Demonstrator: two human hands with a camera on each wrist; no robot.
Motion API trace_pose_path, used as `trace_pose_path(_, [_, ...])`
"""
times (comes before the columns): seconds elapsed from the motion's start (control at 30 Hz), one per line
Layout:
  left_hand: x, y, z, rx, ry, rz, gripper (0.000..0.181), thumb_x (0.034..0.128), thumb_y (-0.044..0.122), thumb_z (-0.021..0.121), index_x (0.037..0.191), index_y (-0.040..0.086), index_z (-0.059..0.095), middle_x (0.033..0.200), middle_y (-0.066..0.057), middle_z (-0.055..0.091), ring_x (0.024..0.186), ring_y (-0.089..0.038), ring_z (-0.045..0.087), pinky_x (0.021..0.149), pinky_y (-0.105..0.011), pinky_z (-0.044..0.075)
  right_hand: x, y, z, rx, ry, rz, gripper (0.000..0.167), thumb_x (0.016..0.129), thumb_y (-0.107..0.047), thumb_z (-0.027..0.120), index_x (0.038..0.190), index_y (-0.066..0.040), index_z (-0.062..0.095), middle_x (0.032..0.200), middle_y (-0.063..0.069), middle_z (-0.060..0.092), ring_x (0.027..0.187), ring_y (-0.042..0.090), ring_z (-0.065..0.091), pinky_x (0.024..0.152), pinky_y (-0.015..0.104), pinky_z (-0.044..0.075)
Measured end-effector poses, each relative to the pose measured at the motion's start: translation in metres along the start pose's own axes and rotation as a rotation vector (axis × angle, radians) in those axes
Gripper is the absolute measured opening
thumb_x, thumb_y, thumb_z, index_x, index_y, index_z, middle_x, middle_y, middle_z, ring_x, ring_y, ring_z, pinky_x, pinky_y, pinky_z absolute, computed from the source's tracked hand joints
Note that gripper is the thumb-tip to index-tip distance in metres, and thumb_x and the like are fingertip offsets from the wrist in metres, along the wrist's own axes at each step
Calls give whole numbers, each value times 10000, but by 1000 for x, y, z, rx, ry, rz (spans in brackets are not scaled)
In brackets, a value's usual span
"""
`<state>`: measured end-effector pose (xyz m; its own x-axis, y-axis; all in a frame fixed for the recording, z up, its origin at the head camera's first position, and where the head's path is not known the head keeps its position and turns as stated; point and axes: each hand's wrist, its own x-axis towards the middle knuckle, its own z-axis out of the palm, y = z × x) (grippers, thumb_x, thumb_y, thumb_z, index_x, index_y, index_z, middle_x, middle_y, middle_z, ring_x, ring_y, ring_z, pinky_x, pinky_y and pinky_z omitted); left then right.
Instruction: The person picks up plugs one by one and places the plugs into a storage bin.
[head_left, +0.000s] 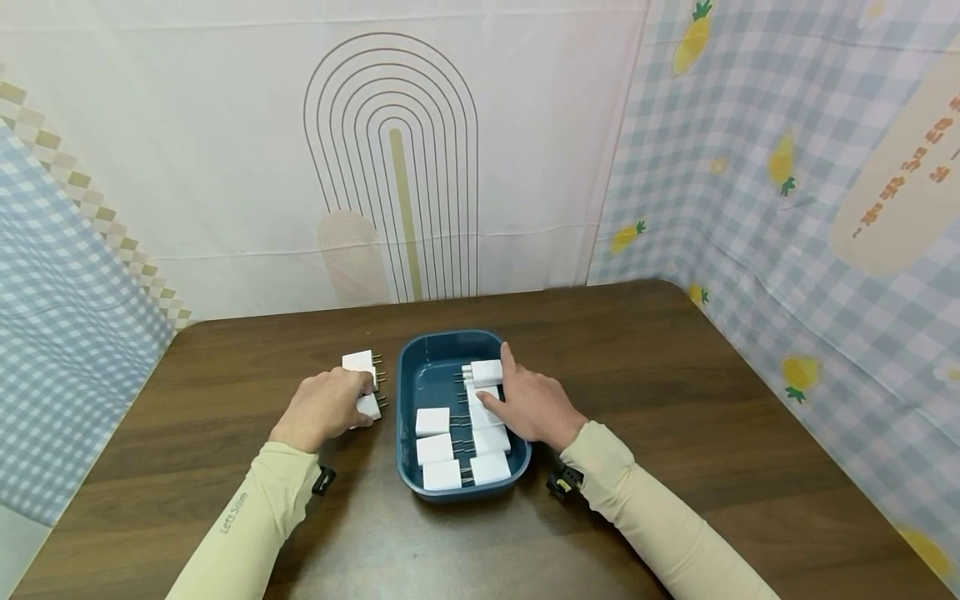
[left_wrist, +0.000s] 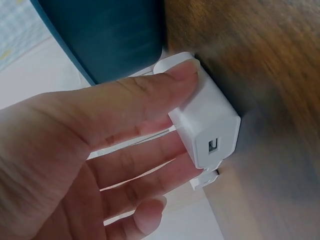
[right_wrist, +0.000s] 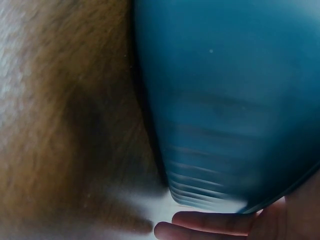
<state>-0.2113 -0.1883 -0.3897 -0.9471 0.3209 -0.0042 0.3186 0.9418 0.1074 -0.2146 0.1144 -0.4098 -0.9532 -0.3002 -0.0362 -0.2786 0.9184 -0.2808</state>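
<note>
My left hand (head_left: 322, 408) is on the table left of the tray. It pinches a white USB charger (left_wrist: 205, 115) between thumb and fingers, its port end showing in the left wrist view. Another white charger (head_left: 358, 361) lies just beyond that hand, prongs pointing right. The dark blue tray (head_left: 406, 400) holds several white chargers (head_left: 442, 475) in two columns, prongs facing inward. My right hand (head_left: 536, 404) lies across the tray's right rim. Its thumb reaches in over the right column, and its extended index finger lies along the rim; other fingers show outside the wall (right_wrist: 215, 125).
The brown wooden table (head_left: 697, 417) extends around the tray. A white patterned cloth (head_left: 525, 150) hangs behind it, with checked cloth (head_left: 750, 208) along the right side and more at the left. Black wrist straps show at both sleeves.
</note>
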Motion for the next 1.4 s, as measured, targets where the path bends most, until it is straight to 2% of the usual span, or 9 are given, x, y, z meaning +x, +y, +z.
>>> trace_pose_path(0.53, [-1,2,-1,38,32,42,251,717,246,882,862,148,702,737,-1,662,637,-168,578,603,-400,506,0,0,0,5,1,0,913,1013,-557,486,1609,20,103,1480,216,542,1231,309,648,971,469,556])
trace_pose_path(1.0, [-3,4,-6,50,41,49,238,730,251,861,872,146,700,729,-1,655,625,-170,573,595,-407,506,0,0,1,5,9,-3,909,1012,-550,494,1608,22,114,1480,216,542,1240,305,643,974,465,557])
trace_pose_path(1.4, [-4,5,-11,48,51,53,259,743,244,856,947,138,736,797,-32,708,658,-181,610,627,-423,532,0,0,-1,10,1,5,911,1011,-553,494,1610,16,110,1479,212,545,1237,307,645,982,472,553])
